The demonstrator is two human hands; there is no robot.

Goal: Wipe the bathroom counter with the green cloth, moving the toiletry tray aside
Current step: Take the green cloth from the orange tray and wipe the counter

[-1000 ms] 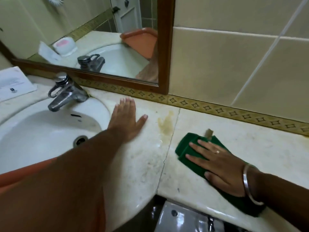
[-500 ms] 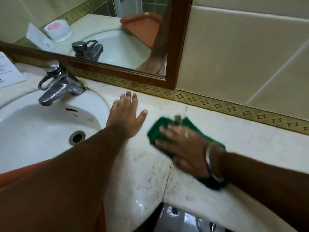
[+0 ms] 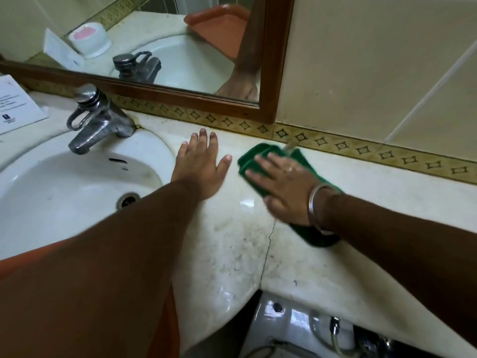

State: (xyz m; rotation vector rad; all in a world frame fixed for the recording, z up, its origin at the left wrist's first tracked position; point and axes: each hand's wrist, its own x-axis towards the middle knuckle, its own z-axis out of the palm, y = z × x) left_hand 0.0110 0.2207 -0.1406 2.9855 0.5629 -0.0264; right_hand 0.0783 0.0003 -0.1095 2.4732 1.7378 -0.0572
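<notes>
The green cloth (image 3: 254, 157) lies folded on the pale marble counter (image 3: 387, 202), close to the patterned tile border. My right hand (image 3: 286, 187), with a bangle on the wrist, presses flat on top of it with spread fingers. Just left of the cloth, my left hand (image 3: 200, 169) rests flat and open on the counter beside the sink rim, holding nothing. An orange tray (image 3: 31, 257) shows under my left forearm at the sink's front edge, mostly hidden by the arm. Its reflection appears in the mirror (image 3: 219, 27).
A white sink (image 3: 64, 182) with a chrome faucet (image 3: 98, 120) fills the left. A paper card (image 3: 15, 107) lies at the far left. The wood mirror frame (image 3: 276, 60) stands behind my hands. Below the counter's front edge sits a white cistern (image 3: 284, 319).
My right hand has slid the green cloth left along the counter, over the yellowish stain, ending close to my left hand. The left hand stayed put.
</notes>
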